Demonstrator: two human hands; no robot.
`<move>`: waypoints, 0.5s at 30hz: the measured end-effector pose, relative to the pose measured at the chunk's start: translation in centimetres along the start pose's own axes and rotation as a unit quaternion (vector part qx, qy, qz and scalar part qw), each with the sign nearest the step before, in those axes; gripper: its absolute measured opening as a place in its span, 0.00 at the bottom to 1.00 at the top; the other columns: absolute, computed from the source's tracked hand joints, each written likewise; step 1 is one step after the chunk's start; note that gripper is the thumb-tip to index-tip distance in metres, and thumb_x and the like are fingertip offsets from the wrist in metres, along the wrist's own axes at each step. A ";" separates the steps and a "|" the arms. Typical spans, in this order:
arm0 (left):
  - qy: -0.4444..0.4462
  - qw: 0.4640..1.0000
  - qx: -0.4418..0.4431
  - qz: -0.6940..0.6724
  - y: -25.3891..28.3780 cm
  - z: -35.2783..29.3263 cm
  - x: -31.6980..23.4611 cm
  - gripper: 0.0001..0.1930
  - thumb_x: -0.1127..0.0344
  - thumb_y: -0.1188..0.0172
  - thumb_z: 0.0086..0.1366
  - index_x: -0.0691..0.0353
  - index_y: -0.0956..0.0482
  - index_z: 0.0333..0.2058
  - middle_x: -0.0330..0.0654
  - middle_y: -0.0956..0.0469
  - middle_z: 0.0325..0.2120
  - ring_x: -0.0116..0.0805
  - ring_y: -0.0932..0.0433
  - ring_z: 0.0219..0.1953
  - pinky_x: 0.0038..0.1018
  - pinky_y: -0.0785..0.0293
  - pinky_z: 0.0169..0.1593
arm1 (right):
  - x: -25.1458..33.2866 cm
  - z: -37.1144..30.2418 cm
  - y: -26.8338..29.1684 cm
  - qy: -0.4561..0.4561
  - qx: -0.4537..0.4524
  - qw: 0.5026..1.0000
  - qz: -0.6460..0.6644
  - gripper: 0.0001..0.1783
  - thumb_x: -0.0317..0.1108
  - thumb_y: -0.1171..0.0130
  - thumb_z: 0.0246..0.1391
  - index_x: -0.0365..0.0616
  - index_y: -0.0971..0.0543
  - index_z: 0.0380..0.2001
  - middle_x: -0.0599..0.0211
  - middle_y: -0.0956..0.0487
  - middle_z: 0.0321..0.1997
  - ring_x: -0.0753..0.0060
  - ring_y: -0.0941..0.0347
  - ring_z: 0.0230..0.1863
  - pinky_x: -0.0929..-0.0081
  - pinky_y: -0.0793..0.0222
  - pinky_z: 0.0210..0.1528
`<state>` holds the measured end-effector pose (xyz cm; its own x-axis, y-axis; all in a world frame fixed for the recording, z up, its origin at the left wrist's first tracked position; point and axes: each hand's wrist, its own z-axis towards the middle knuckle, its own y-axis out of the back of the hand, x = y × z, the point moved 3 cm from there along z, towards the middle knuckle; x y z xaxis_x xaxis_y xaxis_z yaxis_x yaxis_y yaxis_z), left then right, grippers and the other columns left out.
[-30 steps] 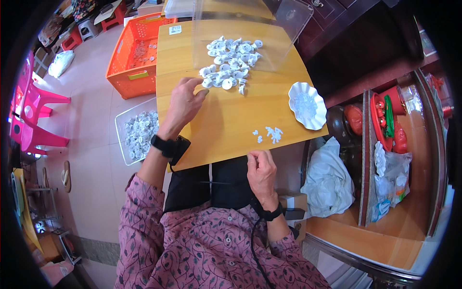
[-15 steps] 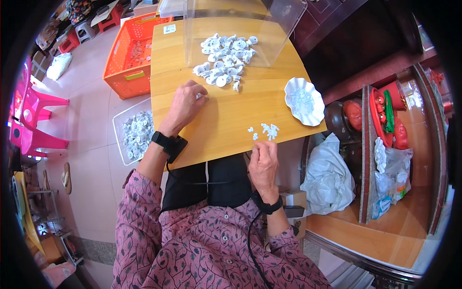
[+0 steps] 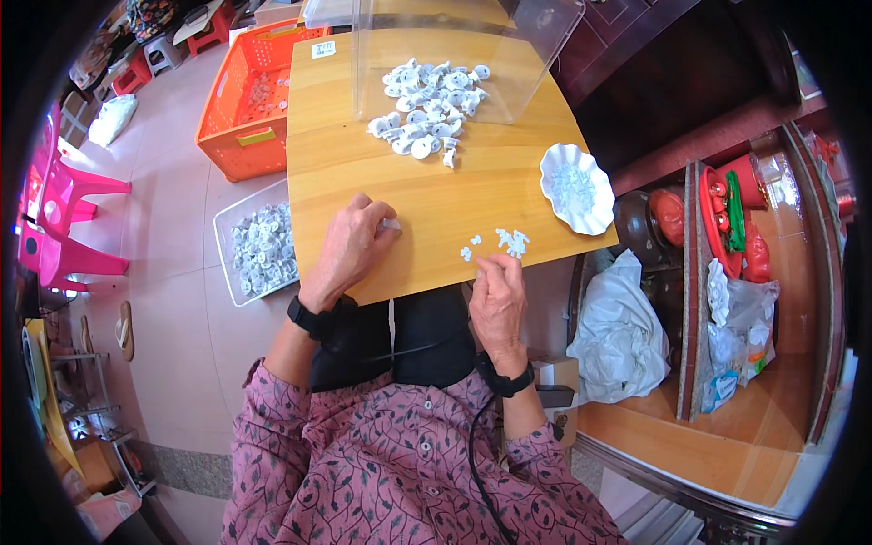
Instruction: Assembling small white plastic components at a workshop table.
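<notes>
My left hand (image 3: 350, 252) is above the left part of the wooden table (image 3: 490, 195), its fingers closed on a small white plastic part (image 3: 391, 223). Most of that part is hidden by the fingers. At the near edge, my right hand (image 3: 499, 304) has its thumb and fingertips pinched together; whatever lies between them cannot be made out. Just beyond those fingertips lies a little cluster of tiny white plastic pieces (image 3: 515, 242), with a few loose ones (image 3: 467, 253) to its left. Farther back rests a heap of round white plastic parts (image 3: 427, 104), partly inside a clear plastic box (image 3: 504, 95) tipped on its side.
A white scalloped dish (image 3: 595, 213) of small clear pieces stands at the table's right edge. On the floor to the left are an orange crate (image 3: 227, 145) and a clear bin (image 3: 238, 289) of white parts. Shelves (image 3: 692, 300) and a white bag (image 3: 620, 336) flank the right side.
My left hand has come nearer to me with the white part. The right hand has shifted slightly forward, and loose tiny pieces now lie farther left of the cluster.
</notes>
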<state>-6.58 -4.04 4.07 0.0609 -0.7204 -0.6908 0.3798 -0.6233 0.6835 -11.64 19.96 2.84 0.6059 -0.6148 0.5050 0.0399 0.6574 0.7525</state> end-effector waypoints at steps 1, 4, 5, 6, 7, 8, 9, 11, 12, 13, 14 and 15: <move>-0.008 1.000 -0.014 -0.011 0.1 -0.3 -0.2 0.09 0.69 0.36 0.59 0.69 0.18 0.37 0.53 0.23 0.31 0.48 0.21 0.32 0.36 0.25 0.36 | 0.0 0.0 -0.1 -0.002 0.002 1.000 -0.001 0.14 0.22 0.44 0.55 0.42 0.19 0.45 0.59 0.25 0.44 0.51 0.26 0.44 0.58 0.30 0.46; 0.013 0.999 -0.010 -0.028 0.2 -1.3 -0.7 0.10 0.70 0.36 0.59 0.70 0.18 0.37 0.53 0.23 0.31 0.49 0.21 0.32 0.36 0.24 0.37 | -0.1 0.5 -0.1 0.017 0.004 0.999 -0.035 0.13 0.22 0.43 0.55 0.41 0.19 0.44 0.60 0.25 0.42 0.52 0.27 0.44 0.58 0.31 0.46; 0.013 0.999 -0.010 -0.028 0.1 -1.6 -0.9 0.10 0.70 0.36 0.59 0.70 0.18 0.37 0.53 0.23 0.31 0.49 0.21 0.32 0.36 0.24 0.37 | -0.1 0.8 -0.2 0.018 0.004 0.999 -0.035 0.13 0.22 0.43 0.55 0.41 0.19 0.44 0.60 0.25 0.42 0.52 0.27 0.44 0.58 0.31 0.46; 0.015 0.999 -0.017 -0.031 0.0 -2.0 -1.0 0.10 0.70 0.36 0.58 0.70 0.18 0.37 0.53 0.23 0.31 0.49 0.21 0.32 0.35 0.24 0.37 | 0.1 1.2 -0.2 0.041 0.001 0.997 -0.062 0.13 0.23 0.43 0.55 0.41 0.19 0.44 0.61 0.25 0.42 0.53 0.27 0.45 0.59 0.32 0.46; 0.016 0.999 -0.023 -0.035 -0.1 -2.3 -1.1 0.10 0.71 0.35 0.58 0.70 0.18 0.37 0.53 0.23 0.31 0.48 0.21 0.32 0.35 0.24 0.37 | 0.3 1.5 -0.1 0.063 -0.002 0.994 -0.091 0.12 0.23 0.42 0.55 0.41 0.20 0.43 0.61 0.25 0.41 0.54 0.27 0.45 0.59 0.33 0.46; 0.015 0.999 -0.023 -0.036 -0.1 -2.5 -1.2 0.10 0.71 0.35 0.58 0.70 0.18 0.37 0.53 0.23 0.31 0.48 0.21 0.32 0.35 0.24 0.37 | 0.4 1.8 -0.1 0.062 -0.003 0.994 -0.092 0.12 0.23 0.42 0.55 0.41 0.20 0.43 0.61 0.25 0.41 0.54 0.27 0.45 0.59 0.33 0.46; 0.022 0.999 -0.025 -0.040 -0.2 -2.8 -1.3 0.10 0.71 0.35 0.58 0.70 0.19 0.38 0.52 0.23 0.32 0.47 0.21 0.32 0.35 0.24 0.37 | 0.5 2.1 -0.1 0.069 0.006 0.991 -0.114 0.10 0.23 0.42 0.55 0.41 0.20 0.41 0.61 0.25 0.41 0.54 0.28 0.45 0.59 0.33 0.47; 0.029 0.998 -0.026 -0.046 -0.5 -3.4 -1.6 0.10 0.71 0.35 0.59 0.69 0.19 0.38 0.52 0.23 0.32 0.47 0.20 0.32 0.35 0.24 0.37 | 0.4 2.2 -0.1 0.076 0.015 0.987 -0.138 0.08 0.24 0.42 0.55 0.41 0.20 0.39 0.61 0.25 0.41 0.55 0.28 0.46 0.59 0.34 0.47; 0.033 0.996 -0.045 -0.065 -0.6 -3.7 -1.7 0.09 0.71 0.36 0.59 0.69 0.19 0.37 0.52 0.24 0.31 0.49 0.22 0.32 0.37 0.25 0.37 | 0.0 2.1 -0.2 0.062 -0.002 0.991 -0.118 0.07 0.24 0.41 0.55 0.41 0.21 0.38 0.61 0.25 0.41 0.54 0.28 0.46 0.58 0.34 0.47; 0.039 0.994 -0.065 -0.082 -0.7 -4.0 -1.7 0.08 0.71 0.37 0.59 0.68 0.19 0.37 0.51 0.25 0.31 0.51 0.24 0.32 0.39 0.26 0.37 | -0.4 2.0 -0.3 0.050 -0.018 0.994 -0.096 0.06 0.24 0.41 0.54 0.41 0.22 0.37 0.60 0.25 0.41 0.53 0.28 0.46 0.58 0.33 0.47; 0.039 0.994 -0.065 -0.084 -1.0 -4.3 -1.5 0.08 0.71 0.37 0.59 0.68 0.19 0.37 0.51 0.25 0.31 0.51 0.24 0.32 0.39 0.26 0.37 | -0.6 1.9 -0.4 0.050 -0.018 0.994 -0.098 0.06 0.24 0.41 0.54 0.41 0.22 0.37 0.60 0.25 0.41 0.53 0.28 0.46 0.58 0.33 0.47; 0.032 0.994 -0.077 -0.075 -1.2 -4.6 -1.4 0.09 0.72 0.37 0.60 0.68 0.19 0.38 0.50 0.25 0.32 0.46 0.22 0.32 0.35 0.25 0.37 | -0.8 1.7 -0.2 0.043 -0.040 0.996 -0.074 0.05 0.23 0.41 0.54 0.41 0.23 0.36 0.60 0.24 0.41 0.53 0.27 0.46 0.57 0.33 0.47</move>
<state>-2.82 -0.93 3.12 0.0502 -0.5991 -0.7991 0.5261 -0.6643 0.5310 -13.50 19.53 2.99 0.6546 -0.6701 0.3501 0.1949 0.5970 0.7782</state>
